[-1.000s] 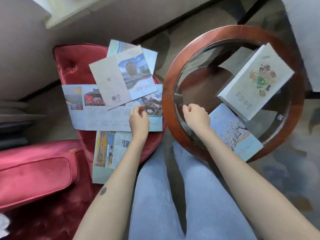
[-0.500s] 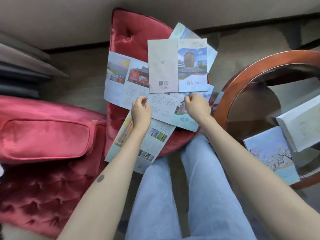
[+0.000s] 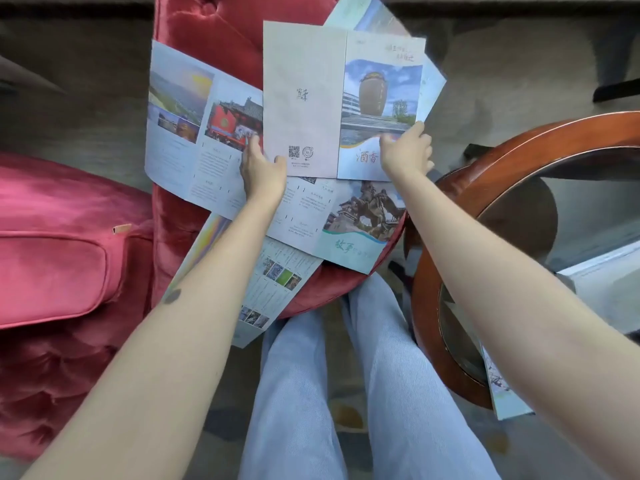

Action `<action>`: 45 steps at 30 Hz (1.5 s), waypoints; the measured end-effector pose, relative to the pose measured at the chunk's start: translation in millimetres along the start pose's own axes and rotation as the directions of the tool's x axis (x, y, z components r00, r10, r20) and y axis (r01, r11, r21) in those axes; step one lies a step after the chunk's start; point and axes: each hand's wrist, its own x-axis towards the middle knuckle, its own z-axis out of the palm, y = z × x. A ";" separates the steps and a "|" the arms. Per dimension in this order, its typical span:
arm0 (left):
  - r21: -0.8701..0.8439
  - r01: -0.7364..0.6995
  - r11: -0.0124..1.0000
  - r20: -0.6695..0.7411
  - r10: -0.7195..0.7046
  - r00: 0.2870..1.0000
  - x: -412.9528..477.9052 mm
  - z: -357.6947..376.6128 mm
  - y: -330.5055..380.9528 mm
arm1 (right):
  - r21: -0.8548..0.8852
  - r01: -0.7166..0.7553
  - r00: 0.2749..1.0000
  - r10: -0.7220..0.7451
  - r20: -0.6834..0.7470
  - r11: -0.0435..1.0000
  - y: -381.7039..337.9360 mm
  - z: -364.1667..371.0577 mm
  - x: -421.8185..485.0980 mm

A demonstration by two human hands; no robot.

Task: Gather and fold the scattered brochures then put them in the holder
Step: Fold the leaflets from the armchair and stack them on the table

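Two grips: left hand [image 3: 263,164], right hand [image 3: 405,150] pinch open brochure [image 3: 311,98] bottom corners; crease points away.

The blossom brochure [image 3: 500,400] lies mostly hidden behind the right forearm [image 3: 519,306].

Red velvet stool [image 3: 214,39] by my knees carries the pile: wide unfolded brochure [image 3: 187,133] flat across it, long brochure [image 3: 273,282] beneath, hanging over the near edge, jar-cover brochure [image 3: 311,98] topmost. To the right, round glass worktop [image 3: 540,140] with wooden rim; leaflet [image 3: 502,400] at its near edge, white box [image 3: 602,282] partly in view.
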 end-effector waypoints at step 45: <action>-0.470 0.114 0.875 0.718 0.304 0.626 -174.2 -85.7 -13.7 | 0.894 -0.164 0.897 -0.314 0.311 0.417 59.7 -16.8 -222.8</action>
